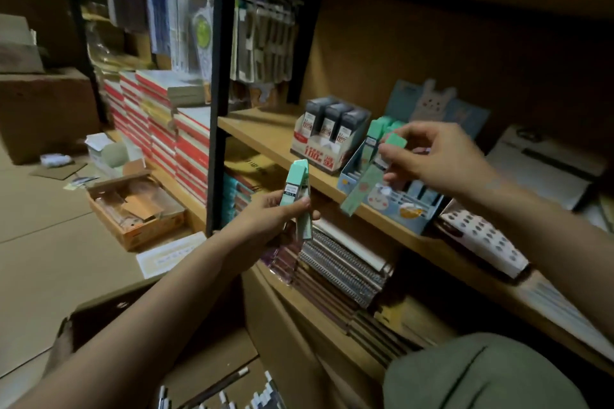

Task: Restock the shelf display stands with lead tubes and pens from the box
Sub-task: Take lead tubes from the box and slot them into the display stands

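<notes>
My left hand [272, 214] grips a small bunch of mint-green lead tubes [297, 186], held upright in front of the shelf edge. My right hand [435, 159] pinches one more mint-green lead tube [360, 189] near its top, slanted over the front of the blue display stand [412, 209] on the wooden shelf [265, 136]. Other green tubes [382, 128] stand in the back of that stand. A cardboard box [212, 362] lies open below my arms, with pens [229, 392] showing at its bottom.
A grey display of dark lead packs [329, 133] stands left of the blue stand. Spiral notebooks [342, 262] fill the shelf below. Red-edged book stacks [166, 129] and a crate [133, 206] sit at the left on the floor. A black post [217, 93] borders the shelf.
</notes>
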